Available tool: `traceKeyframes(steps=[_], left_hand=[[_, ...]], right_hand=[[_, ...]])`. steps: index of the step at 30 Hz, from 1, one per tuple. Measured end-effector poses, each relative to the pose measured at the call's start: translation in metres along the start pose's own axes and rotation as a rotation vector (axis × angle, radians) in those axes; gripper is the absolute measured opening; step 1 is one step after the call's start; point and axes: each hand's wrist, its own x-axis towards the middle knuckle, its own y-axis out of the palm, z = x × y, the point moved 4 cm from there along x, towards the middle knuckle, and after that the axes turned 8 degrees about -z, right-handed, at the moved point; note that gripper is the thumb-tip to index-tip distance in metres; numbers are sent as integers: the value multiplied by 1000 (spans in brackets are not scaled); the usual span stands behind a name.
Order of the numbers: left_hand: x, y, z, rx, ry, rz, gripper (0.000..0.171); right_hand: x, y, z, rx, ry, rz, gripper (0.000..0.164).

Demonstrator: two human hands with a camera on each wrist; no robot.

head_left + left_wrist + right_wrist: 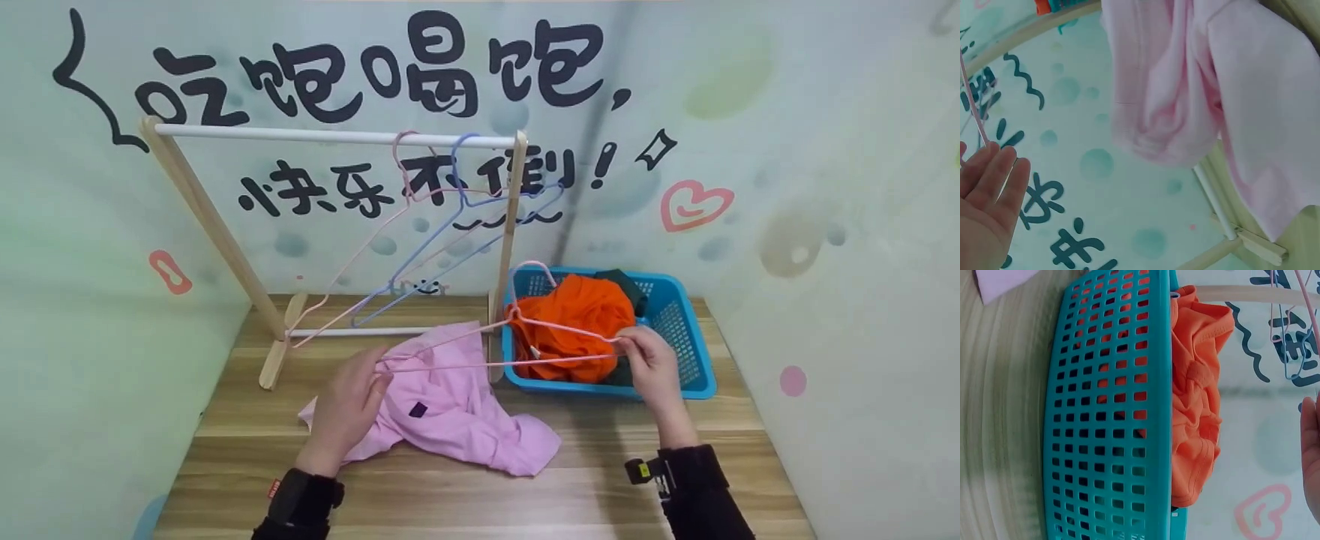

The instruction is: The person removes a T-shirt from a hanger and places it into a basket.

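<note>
Both hands hold a pink clothes hanger (562, 328) in the air, its hook pointing up. My left hand (349, 409) grips its left end, above a pink garment (465, 420) that lies loosely spread on the table with a small black label showing. At the other end, my right hand (655, 367) pinches the hanger's corner between thumb and fingers, over the basket's right part. In the left wrist view, fingers (1005, 180) touch the pink wire, while the pink garment (1157, 101) appears beside them. Only part of the right hand (1311, 455) shows in its wrist view.
A blue plastic basket (679, 330) with orange clothing (592, 307) and a dark green cloth stands at the back right. Left of it is a wooden rack (199, 202) with a white rail (300, 136); a pink hanger and a blue hanger (420, 261) hang there. A wall stands behind.
</note>
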Motion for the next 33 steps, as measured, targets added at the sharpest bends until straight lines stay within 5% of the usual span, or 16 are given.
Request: traceKeyframes(steps=[6, 10, 18, 26, 33], left_hand=[[3, 0, -9, -19, 105, -23, 32], [6, -5, -6, -37, 125, -43, 14], [10, -23, 7, -89, 142, -146, 5], [19, -65, 32, -75, 33, -293, 47], [20, -105, 52, -8, -83, -398, 28]], right_hand=[[3, 8, 13, 51, -53, 18, 13], [4, 15, 19, 80, -70, 20, 12], [8, 24, 28, 157, -27, 97, 19], [7, 20, 20, 193, 95, 96, 41], [0, 20, 13, 126, 97, 89, 43]])
